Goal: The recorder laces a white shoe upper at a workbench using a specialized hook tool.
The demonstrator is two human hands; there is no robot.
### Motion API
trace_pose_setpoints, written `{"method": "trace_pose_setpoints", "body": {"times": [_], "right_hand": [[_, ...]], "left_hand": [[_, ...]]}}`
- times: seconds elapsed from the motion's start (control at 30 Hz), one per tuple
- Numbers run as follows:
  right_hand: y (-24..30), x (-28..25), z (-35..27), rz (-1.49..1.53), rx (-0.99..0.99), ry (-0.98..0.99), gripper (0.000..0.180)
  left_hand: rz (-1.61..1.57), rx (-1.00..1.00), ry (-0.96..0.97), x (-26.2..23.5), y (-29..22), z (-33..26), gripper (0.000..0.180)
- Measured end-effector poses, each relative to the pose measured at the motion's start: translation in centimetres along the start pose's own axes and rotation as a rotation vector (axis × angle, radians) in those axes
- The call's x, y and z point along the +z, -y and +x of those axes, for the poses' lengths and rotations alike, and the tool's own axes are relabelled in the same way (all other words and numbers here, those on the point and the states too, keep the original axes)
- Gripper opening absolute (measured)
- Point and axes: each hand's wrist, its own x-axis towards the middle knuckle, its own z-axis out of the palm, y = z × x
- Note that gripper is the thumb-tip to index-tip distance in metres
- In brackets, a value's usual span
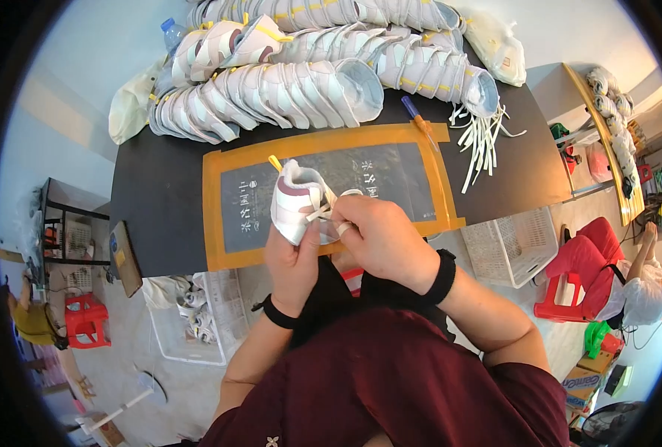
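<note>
A white shoe upper (294,201) with mauve panels and a yellow pull tab is held above the table's near edge. My left hand (290,272) grips it from below, thumb on its near side. A narrow white lace (320,213) runs across the upper's opening. My right hand (387,238) pinches the lace just right of the upper, fingers closed together. Beneath the upper, a dark printed sheet (271,164) is fixed down with brown tape. A bundle of loose white laces (482,149) hangs over the table's right part, beside a blue-and-orange handled tool (414,112).
Nested rows of shoe uppers (264,100) cover the black table's (152,201) far side. White plastic bags (498,48) flank them. Below stand a crate with uppers (174,320) and a white crate (513,246). A seated person (606,272) is at right, another person (37,320) at far left.
</note>
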Motion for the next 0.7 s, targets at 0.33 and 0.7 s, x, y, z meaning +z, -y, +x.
{"method": "trace_pose_setpoints", "body": {"times": [0.33,0.7], "right_hand": [[-0.7,1.4,1.7,-0.024,0.024,0.009,0.007],[0.5,1.1,4.2,0.119,0.290,0.249,0.011]], "left_hand": [[0.145,0.101,-0.006,0.3,0.4,0.3,0.022],[0.156,0.063,-0.012,0.0,1.5,0.3,0.021]]}}
